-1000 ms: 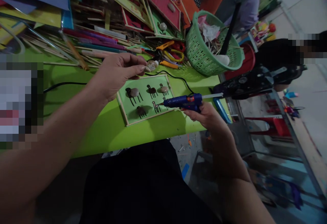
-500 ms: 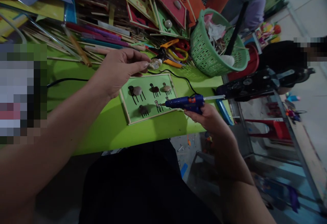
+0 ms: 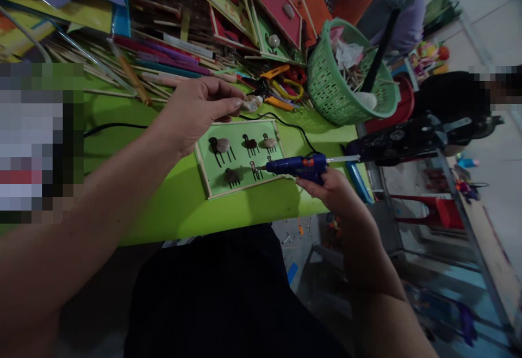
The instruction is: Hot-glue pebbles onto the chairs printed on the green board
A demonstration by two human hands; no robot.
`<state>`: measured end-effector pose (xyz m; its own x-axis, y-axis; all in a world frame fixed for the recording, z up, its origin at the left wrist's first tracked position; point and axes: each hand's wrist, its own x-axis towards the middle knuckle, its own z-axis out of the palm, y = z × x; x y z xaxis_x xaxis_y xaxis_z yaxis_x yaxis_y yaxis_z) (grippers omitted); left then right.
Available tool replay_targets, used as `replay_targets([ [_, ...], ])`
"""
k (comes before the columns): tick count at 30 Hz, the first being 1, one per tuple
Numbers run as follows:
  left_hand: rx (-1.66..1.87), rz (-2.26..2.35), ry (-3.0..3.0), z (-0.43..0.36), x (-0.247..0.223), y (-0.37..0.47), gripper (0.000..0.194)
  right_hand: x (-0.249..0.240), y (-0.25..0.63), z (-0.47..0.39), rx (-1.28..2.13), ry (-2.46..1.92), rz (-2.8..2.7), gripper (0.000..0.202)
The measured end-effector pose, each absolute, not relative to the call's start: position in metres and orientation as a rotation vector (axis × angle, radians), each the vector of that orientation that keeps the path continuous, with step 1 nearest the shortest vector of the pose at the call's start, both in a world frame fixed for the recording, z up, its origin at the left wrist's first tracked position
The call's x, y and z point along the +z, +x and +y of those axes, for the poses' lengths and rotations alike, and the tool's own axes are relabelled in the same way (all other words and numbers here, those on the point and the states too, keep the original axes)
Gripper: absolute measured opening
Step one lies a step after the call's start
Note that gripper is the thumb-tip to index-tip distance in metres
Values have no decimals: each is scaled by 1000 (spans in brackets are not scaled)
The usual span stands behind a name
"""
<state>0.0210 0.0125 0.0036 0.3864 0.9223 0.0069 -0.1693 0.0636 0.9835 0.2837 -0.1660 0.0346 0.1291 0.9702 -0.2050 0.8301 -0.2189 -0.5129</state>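
My right hand [image 3: 328, 184] grips a blue glue gun [image 3: 299, 166] with a clear glue stick out of its back end. Its nozzle points left, at or just over a small drawn figure on a green card [image 3: 240, 178]. Light sticks frame the card, and several pebbles [image 3: 223, 145] sit on its black-legged drawings. Above the card's upper edge, my left hand [image 3: 204, 105] is closed in a pinch at a small pale shiny lump [image 3: 252, 103]. Whether that lump is a pebble or a shell is unclear. My left fingers partly hide it.
Scissors [image 3: 281, 94], pens and thin wooden sticks lie behind the card. A green basket [image 3: 338, 86] of scraps stands at the back right. Other framed cards [image 3: 277, 4] are piled at the back. A black cord [image 3: 293, 121] crosses the green table [image 3: 163, 214]. Another person [image 3: 457, 94] is at the right.
The view has shifted slightly, so the scene sits a little farther right. Both hands keep nearly the same pose, and the nozzle stays at the same small figure.
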Motion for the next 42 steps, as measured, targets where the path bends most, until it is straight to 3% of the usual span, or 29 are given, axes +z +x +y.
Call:
replay_targets([
  [42,999,746,1287,11,4,19,9,35,287,-167,556,-2224,-1926,33],
])
